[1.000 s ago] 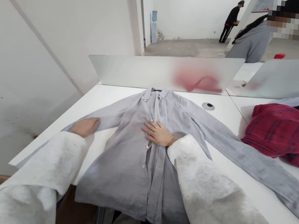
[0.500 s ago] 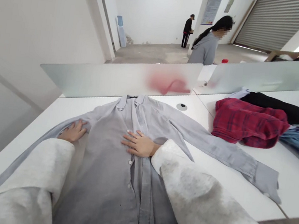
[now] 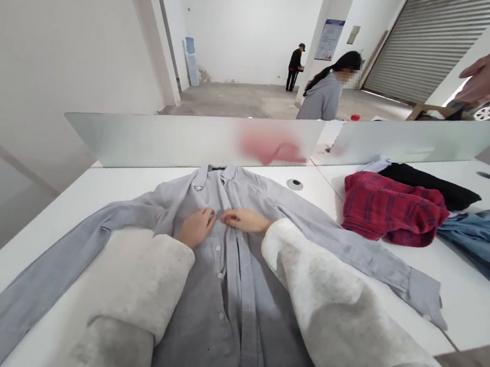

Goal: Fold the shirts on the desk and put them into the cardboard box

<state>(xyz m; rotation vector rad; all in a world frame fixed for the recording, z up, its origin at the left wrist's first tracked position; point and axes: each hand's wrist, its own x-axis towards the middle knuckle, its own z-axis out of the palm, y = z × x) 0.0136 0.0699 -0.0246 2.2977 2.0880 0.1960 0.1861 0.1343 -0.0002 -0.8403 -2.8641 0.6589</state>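
1. The grey shirt is lying front-up on the desk with its sleeves spread out. By the look of it, it is laid flat but not folded.
2. Whether the lower buttons are fastened cannot be told.
3. The left hand and right hand are meeting just below the collar, fingertips pinching the placket.
4. Both forearms are reaching forward over the shirt's body.
5. A red plaid garment is sitting well apart.

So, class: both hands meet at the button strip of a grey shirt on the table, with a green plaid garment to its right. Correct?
No: the head view shows the plaid garment is red, not green. Left hand and right hand do meet at the buttons of the grey shirt.
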